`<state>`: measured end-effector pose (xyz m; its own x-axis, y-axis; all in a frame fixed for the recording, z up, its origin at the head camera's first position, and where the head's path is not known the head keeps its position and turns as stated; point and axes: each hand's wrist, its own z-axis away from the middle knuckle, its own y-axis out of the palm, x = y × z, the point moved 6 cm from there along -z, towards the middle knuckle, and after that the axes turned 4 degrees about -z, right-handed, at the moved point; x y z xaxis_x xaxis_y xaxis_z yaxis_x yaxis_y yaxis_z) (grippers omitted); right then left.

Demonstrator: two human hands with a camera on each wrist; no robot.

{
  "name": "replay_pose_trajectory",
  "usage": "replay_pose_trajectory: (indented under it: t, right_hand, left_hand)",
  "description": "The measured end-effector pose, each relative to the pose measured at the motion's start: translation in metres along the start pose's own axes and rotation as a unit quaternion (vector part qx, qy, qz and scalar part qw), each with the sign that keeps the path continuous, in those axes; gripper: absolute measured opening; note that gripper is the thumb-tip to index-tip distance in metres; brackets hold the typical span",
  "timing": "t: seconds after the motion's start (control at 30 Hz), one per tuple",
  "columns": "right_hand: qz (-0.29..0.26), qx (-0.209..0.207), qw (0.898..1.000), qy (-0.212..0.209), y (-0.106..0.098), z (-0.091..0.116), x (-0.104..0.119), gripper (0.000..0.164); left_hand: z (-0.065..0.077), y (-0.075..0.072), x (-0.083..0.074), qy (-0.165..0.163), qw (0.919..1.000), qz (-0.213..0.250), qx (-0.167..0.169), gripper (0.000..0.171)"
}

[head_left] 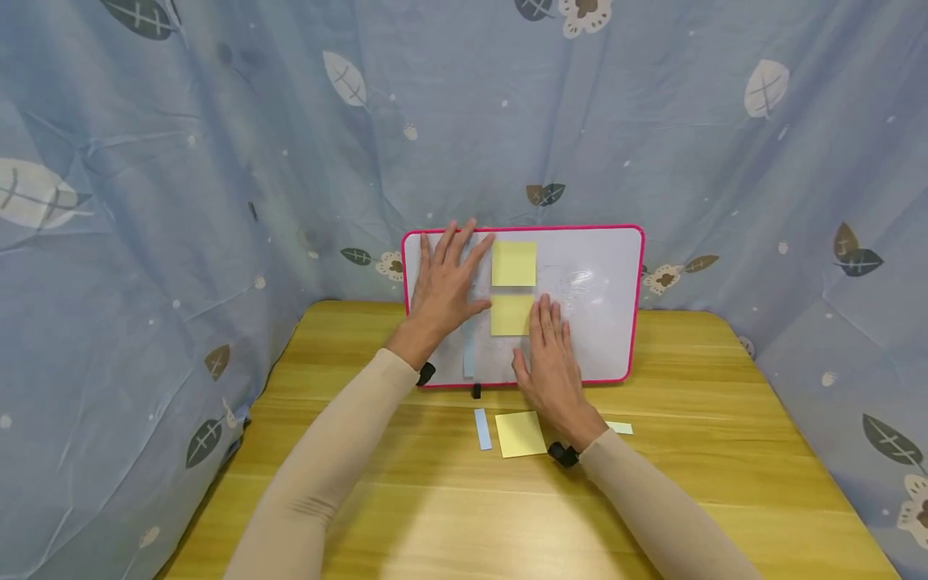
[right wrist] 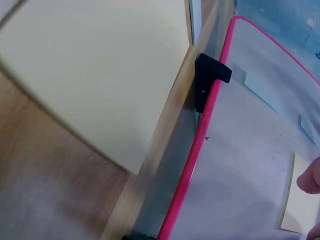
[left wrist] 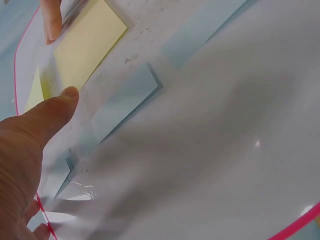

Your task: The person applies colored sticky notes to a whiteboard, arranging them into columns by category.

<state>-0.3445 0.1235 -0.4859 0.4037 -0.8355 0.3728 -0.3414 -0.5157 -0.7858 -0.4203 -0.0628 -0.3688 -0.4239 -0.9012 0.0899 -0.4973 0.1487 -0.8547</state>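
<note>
A white board with a pink rim (head_left: pixel 602 330) stands upright on the wooden table. Two yellow sticky notes are stuck on it, an upper note (head_left: pixel 514 264) and a lower note (head_left: pixel 510 316). My left hand (head_left: pixel 444 294) lies spread over the board's left part, its thumb at the lower note's left edge. Straight fingers of my right hand (head_left: pixel 553 362) press the lower note's right edge. In the left wrist view, light blue strips (left wrist: pixel 126 102) run in a line beside the notes; my left hand mostly hides them in the head view.
A yellow sticky-note pad (head_left: pixel 520 435) lies on the table before the board, with a blue strip (head_left: pixel 482 429) to its left. A pale green strip (head_left: pixel 619 428) shows past my right wrist. A black foot (right wrist: pixel 207 75) supports the board's lower edge. Patterned curtain (head_left: pixel 464 105) hangs behind.
</note>
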Motion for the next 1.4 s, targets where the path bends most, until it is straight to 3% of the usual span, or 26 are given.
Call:
replay_pose_trajectory:
  t: [0.43, 0.63, 0.87, 1.13, 1.4]
  right_hand:
    - [-0.035, -0.043, 0.998, -0.040, -0.015, 0.013, -0.003, 0.084]
    - [-0.053, -0.066, 0.995, -0.060, -0.025, 0.020, -0.003, 0.081]
    - [-0.072, -0.085, 0.990, -0.088, -0.034, 0.028, -0.005, 0.077]
    - [-0.087, -0.066, 0.990, -0.091, -0.039, 0.038, -0.012, 0.074]
    - [-0.091, -0.057, 0.987, -0.123, -0.043, 0.050, -0.014, 0.071]
  left_hand:
    - [0.031, -0.004, -0.009, 0.061, 0.9965, 0.042, -0.039, 0.097]
    - [0.049, -0.007, -0.020, 0.096, 0.9911, 0.069, -0.060, 0.084]
    - [0.072, 0.003, -0.037, 0.132, 0.9869, 0.070, -0.061, 0.075]
    - [0.096, 0.011, -0.053, 0.153, 0.9843, 0.083, -0.029, 0.061]
    - [0.121, 0.027, -0.074, 0.181, 0.9763, 0.102, 0.061, 0.050]
